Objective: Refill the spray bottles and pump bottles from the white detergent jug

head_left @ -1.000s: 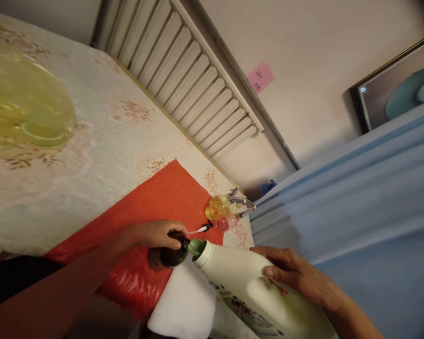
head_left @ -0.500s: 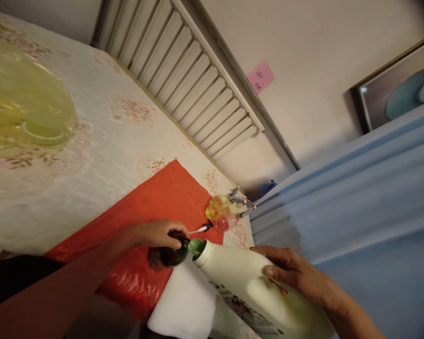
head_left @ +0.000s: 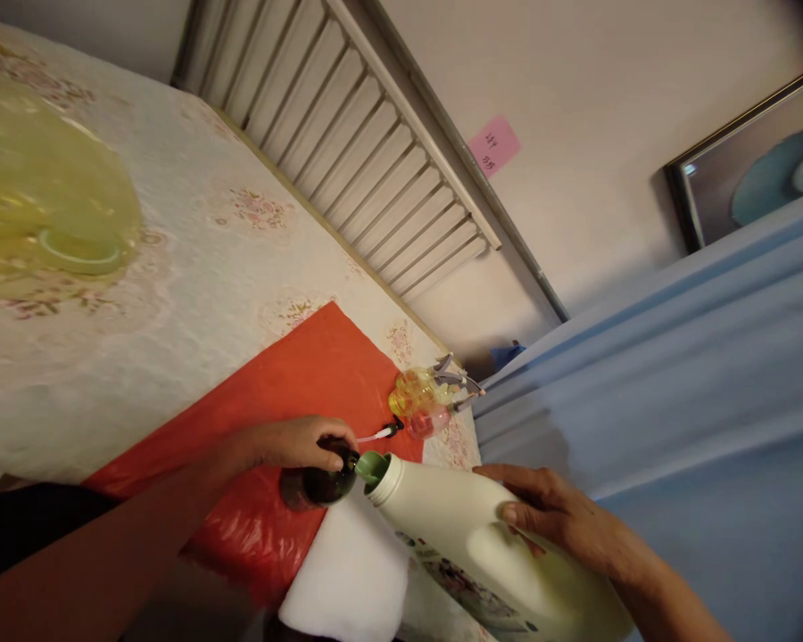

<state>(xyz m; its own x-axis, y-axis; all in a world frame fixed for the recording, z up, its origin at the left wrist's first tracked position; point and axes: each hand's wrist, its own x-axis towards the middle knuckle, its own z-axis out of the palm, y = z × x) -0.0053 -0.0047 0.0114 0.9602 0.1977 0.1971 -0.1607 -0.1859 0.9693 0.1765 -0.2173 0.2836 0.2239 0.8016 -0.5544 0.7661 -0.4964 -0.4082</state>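
Note:
My left hand (head_left: 311, 443) is closed around the upper part of a dark bottle (head_left: 318, 489), whose mouth faces right. My right hand (head_left: 542, 508) grips the handle of a large pale-green jug (head_left: 442, 495), tilted with its open neck toward the dark bottle. The jug's green spout (head_left: 373, 466) meets or nearly meets the bottle's mouth; whether liquid is flowing I cannot make out. Beyond the bottle lies a black pump top (head_left: 392, 430) with a pale tube. A folded white cloth (head_left: 351, 566) is below the spout.
A red plastic sheet (head_left: 287, 366) covers part of the flowered tablecloth (head_left: 194, 196). Yellow spray bottles (head_left: 411, 392) and a pink one (head_left: 430, 421) stand near the wall side. At left is a yellow transparent basin (head_left: 53, 178). A radiator (head_left: 348, 116) and a blue curtain (head_left: 675, 383) border the table.

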